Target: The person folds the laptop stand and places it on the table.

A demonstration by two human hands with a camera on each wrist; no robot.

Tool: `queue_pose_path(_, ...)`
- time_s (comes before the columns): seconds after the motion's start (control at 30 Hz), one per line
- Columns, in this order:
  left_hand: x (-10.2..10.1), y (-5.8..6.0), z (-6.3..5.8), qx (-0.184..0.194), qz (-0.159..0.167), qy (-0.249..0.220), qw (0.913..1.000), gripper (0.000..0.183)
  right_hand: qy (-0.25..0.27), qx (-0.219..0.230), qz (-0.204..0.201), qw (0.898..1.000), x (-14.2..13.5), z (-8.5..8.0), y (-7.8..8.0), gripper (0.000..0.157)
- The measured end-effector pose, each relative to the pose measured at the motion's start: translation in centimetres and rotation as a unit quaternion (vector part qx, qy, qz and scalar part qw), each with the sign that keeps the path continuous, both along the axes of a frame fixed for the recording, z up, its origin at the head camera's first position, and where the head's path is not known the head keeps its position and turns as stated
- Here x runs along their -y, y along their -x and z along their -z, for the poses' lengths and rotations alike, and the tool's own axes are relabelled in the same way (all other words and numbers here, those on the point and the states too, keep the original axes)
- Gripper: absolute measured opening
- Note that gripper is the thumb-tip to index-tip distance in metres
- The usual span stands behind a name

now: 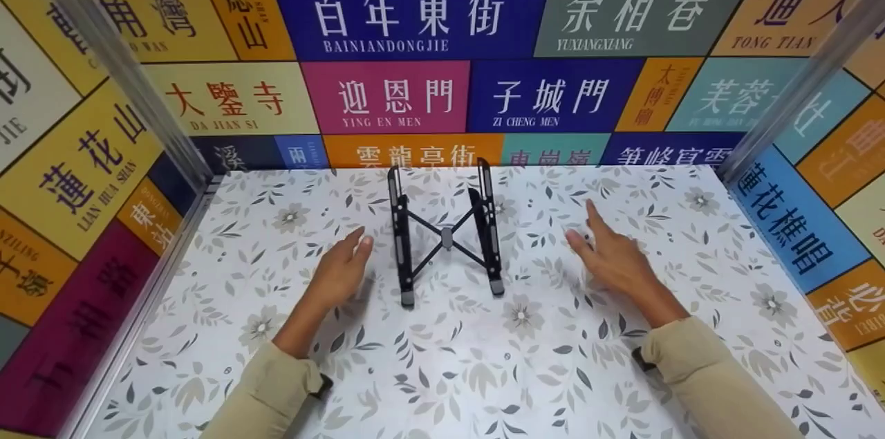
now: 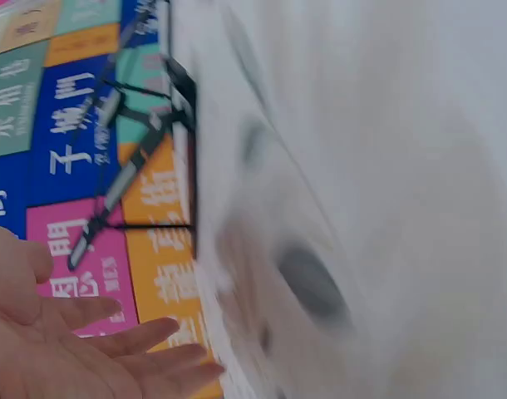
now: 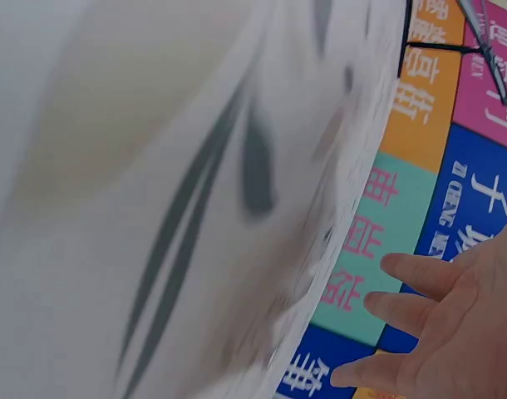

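Note:
A black folding laptop stand [image 1: 446, 237] is set up on the table, its two long rails joined by crossed bars with a grey hub in the middle. To its left is my left hand [image 1: 341, 272], fingers extended and apart from the stand. My right hand [image 1: 615, 260] hovers farther off on the other side, thumb and fingers spread, touching nothing. In the left wrist view the left hand [image 2: 87, 341] has straight fingers below the stand [image 2: 133, 166]. The right wrist view shows the right hand [image 3: 453, 324] with spread fingers; part of the stand [image 3: 478, 50] appears at the top corner.
The tabletop [image 1: 470, 370] has a white cover printed with grey leaves and flowers. Panels with coloured blocks of Chinese lettering rise at the back [image 1: 408, 7], left and right. Clear strips [image 1: 788, 72] run along the corners.

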State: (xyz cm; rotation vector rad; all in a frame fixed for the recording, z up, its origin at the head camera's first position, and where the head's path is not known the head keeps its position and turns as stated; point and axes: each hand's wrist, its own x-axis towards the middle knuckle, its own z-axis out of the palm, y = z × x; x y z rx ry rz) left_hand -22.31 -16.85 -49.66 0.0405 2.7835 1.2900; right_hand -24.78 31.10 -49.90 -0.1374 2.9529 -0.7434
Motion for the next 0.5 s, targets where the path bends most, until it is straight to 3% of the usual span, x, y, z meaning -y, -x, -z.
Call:
queue_pose_path(0.17,-2.1,0.2,-0.5,0.05,-0.046,-0.084,0.9941,0.059,0.077,-0.004,-0.009,0.997,3.0,0.1,0.5,0.083)
queue_pose_path(0.27,-3.3,0.5,-0.6,0.083,-0.065,-0.169,0.9798,0.058,0.136,0.0,-0.012,0.991,4.9,0.2,1.1,0.08)
queue_pose_path(0.33,-3.9,0.8,-0.3,0.105,-0.082,-0.232,0.9636,0.058,0.192,0.012,-0.008,0.981,6.3,0.4,1.7,0.079)
queue_pose_path(0.4,-4.4,1.2,0.0,0.128,-0.097,-0.309,0.9375,0.058,0.25,0.036,-0.001,0.967,7.6,0.6,2.3,0.078)
queue_pose_path(0.5,-5.1,1.9,0.8,0.148,-0.112,-0.382,0.9051,0.054,0.346,0.076,0.021,0.935,9.4,0.9,3.1,0.075)
